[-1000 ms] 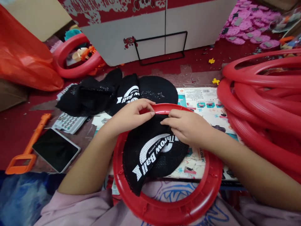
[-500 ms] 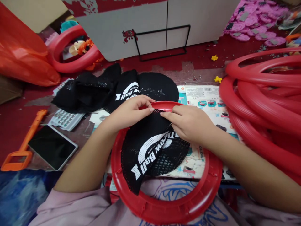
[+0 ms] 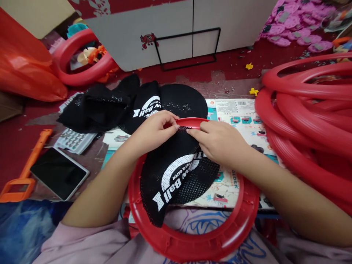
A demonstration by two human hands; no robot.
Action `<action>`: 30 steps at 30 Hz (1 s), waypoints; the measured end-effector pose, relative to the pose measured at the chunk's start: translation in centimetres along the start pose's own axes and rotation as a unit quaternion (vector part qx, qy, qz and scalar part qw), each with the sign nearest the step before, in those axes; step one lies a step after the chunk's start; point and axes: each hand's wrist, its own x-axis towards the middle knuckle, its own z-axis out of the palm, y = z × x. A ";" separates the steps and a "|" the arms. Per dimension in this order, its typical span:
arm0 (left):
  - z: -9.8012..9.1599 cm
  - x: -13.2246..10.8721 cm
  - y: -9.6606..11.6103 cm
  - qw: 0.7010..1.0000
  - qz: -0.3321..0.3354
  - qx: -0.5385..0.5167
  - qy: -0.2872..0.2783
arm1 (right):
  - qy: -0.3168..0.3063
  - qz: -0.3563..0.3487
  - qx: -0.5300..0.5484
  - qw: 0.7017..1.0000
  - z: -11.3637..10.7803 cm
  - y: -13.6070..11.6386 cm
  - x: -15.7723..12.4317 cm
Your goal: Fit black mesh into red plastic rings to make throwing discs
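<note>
A red plastic ring (image 3: pixel 192 244) rests on my lap and the board's front edge, its ribbed inner side facing up. Over its left and far part lies a folded black mesh cloth (image 3: pixel 158 183) printed "Throw Ball" in white. At the ring's far rim, my left hand (image 3: pixel 159 128) pinches the mesh edge between thumb and fingers. My right hand (image 3: pixel 217 141) is just to the right, its fingers closed on the same edge with the index finger pressing the mesh against the rim. The fingertips partly hide the edge there.
More black mesh cloths (image 3: pixel 184 101) lie beyond the ring on a printed cardboard sheet (image 3: pixel 239 110). Red rings (image 3: pixel 302 110) are stacked at right. A tablet-like device (image 3: pixel 59 172), an orange plastic handle (image 3: pixel 26 172) and a calculator (image 3: pixel 74 140) lie left. A white box (image 3: pixel 176 47) stands behind.
Both hands stay at the far rim on the mesh edge, almost unmoved. The mesh's folded part has shifted slightly, and the whole view has drifted a little.
</note>
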 end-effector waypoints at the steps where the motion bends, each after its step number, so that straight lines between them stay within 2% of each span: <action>1: 0.0 0.0 0.0 1.000 0.000 0.005 0.000 | -0.002 0.000 -0.002 1.000 0.0 0.0 0.0; 9: -0.2 -0.1 0.1 1.000 -0.007 0.020 -0.004 | -0.012 -0.006 0.000 1.000 -0.1 -0.1 -0.1; 16: 0.6 0.2 0.0 0.998 0.017 0.056 0.003 | -0.051 0.014 -0.003 0.999 -0.6 -0.3 0.1; 19: 0.7 0.0 0.1 0.998 0.032 0.049 0.028 | -0.057 0.027 0.033 0.997 -0.8 0.1 0.0; 22: 0.8 -0.3 0.4 0.992 0.096 0.046 0.068 | -0.022 0.032 0.075 0.996 -0.6 0.7 -0.2; 26: 1.0 -0.4 0.6 0.983 0.181 0.040 0.014 | 0.035 0.015 0.105 0.994 0.0 1.3 -0.3; 30: 1.0 -0.4 0.6 0.981 0.189 0.042 -0.003 | 0.063 0.004 0.104 0.993 0.6 1.6 -0.2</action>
